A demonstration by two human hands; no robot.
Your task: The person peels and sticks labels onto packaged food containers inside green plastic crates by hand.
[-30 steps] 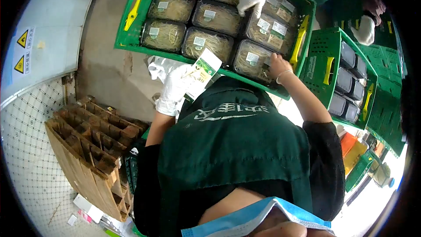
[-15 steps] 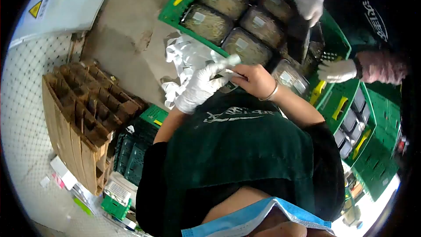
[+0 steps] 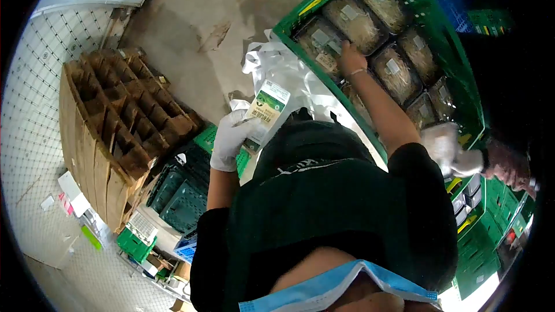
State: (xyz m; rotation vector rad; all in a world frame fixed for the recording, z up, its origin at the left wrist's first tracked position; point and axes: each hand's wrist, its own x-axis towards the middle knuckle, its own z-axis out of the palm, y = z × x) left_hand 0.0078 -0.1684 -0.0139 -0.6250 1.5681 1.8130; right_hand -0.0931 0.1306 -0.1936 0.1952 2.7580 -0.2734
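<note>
My left hand, in a white glove, grips a strip of green-and-white printed labels beside my apron. A tangle of white backing ribbon hangs behind it. My bare right hand reaches over the green crate to the nearest corner pack. Its fingers are pinched at a green-and-white label against the clear lid of that dark food tray. Whether the label is fully stuck down cannot be made out. Other lidded trays of pale shredded food fill the crate, each with a small white sticker.
A co-worker's gloved hand is at the crate's right side, next to a blurred pack. Wooden pallets stand upright at left. Dark folded crates lie below them, and more green crates stand at lower right.
My right hand has left my left hand and moved up and right onto a pack. My left hand has lowered with the label strip. The crate appears farther right, with the co-worker's hands lower.
</note>
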